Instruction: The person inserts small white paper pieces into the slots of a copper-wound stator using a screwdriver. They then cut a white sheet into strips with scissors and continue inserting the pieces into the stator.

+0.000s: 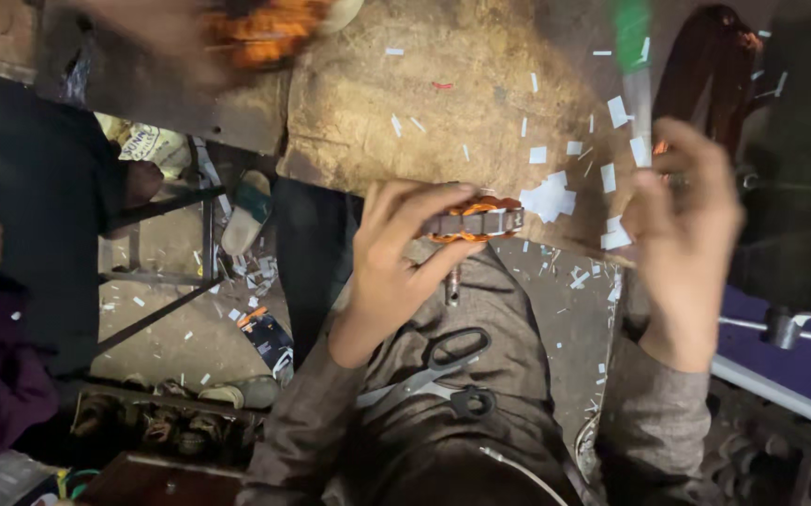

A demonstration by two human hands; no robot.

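My left hand (391, 267) grips a small metal part wound with orange copper wire (476, 221), pinched between fingers and thumb at the near edge of a worn brown worktop (443, 103). To the right, my right hand (686, 225) is closed around a blurred tool with a green handle and a pale shaft (634, 56), which points up and away from me. The two hands are apart, and the tool does not touch the wound part. Black-handled scissors (452, 370) lie on my lap just below the left hand.
White paper scraps (551, 197) litter the worktop and floor. A blurred orange wound object (265, 33) sits at the top left near another person's hand. A person in dark clothes (31, 215) stands left. A sandal (246, 211) and a metal frame lie below; a blue surface with a metal rod (789, 328) is right.
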